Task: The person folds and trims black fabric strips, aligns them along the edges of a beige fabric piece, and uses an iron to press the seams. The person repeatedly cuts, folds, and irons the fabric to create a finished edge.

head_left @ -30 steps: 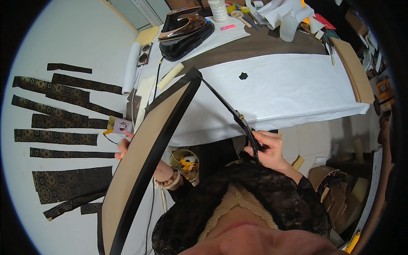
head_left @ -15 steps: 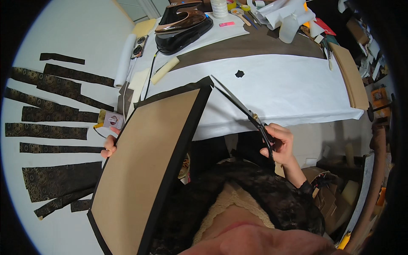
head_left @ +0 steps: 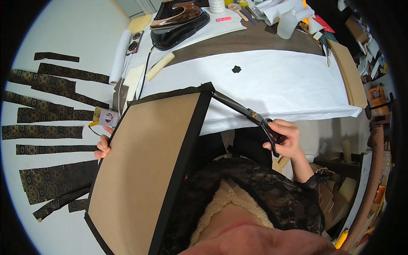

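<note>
My left hand (head_left: 103, 145) grips the left edge of a large tan board (head_left: 140, 157) bordered with black fabric. The board is held up at a slant, and part of that hand is hidden behind it. In my right hand (head_left: 285, 138) is a pair of black-handled scissors (head_left: 244, 109), fingers through the loops. The blades point up and left, nearly together, with their tips at the board's top right corner, where black fabric (head_left: 207, 88) is folded over. Farther off, a small dark scrap (head_left: 236, 69) lies on the white sheet (head_left: 293, 80) covering the table.
A dark iron (head_left: 180, 21) on its base stands at the table's far left, its cord trailing nearer. Several patterned dark fabric strips (head_left: 42, 132) hang at the left. Cardboard pieces (head_left: 347, 76) line the right table edge. A clear bottle (head_left: 287, 24) stands behind.
The scissor blades have come closer together and now meet the board's top right corner. The board has tilted slightly, its corner a little lower. My right hand has shifted slightly right.
</note>
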Tool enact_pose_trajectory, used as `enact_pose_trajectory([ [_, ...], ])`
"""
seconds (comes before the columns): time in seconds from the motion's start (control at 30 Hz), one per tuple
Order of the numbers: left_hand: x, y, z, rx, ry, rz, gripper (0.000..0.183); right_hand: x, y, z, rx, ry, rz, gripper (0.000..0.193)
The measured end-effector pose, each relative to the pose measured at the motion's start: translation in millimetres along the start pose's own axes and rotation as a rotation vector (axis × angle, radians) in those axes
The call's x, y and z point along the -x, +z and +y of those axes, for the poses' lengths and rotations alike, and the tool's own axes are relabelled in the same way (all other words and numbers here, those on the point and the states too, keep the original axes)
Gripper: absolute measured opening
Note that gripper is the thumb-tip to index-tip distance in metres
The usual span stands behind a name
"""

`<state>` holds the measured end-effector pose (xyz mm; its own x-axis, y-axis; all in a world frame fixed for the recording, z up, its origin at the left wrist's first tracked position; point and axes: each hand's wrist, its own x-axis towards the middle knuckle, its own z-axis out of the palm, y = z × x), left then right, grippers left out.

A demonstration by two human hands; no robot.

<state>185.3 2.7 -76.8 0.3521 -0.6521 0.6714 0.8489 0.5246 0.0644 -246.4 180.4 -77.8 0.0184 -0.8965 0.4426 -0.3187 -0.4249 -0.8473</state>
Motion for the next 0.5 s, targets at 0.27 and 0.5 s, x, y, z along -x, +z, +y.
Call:
enact_pose_trajectory([
  [0.27,-1.8,-6.3,3.9,-0.095,0.001,-0.051,0.021,1.6,-5.2,-0.7,0.019,0.0,-0.035,0.054],
  [0.5,-3.2,-10.5,5.5,-0.138,-0.002,-0.07,0.02,7.9,-3.9,12.2,-0.155,0.082,-0.041,0.053],
])
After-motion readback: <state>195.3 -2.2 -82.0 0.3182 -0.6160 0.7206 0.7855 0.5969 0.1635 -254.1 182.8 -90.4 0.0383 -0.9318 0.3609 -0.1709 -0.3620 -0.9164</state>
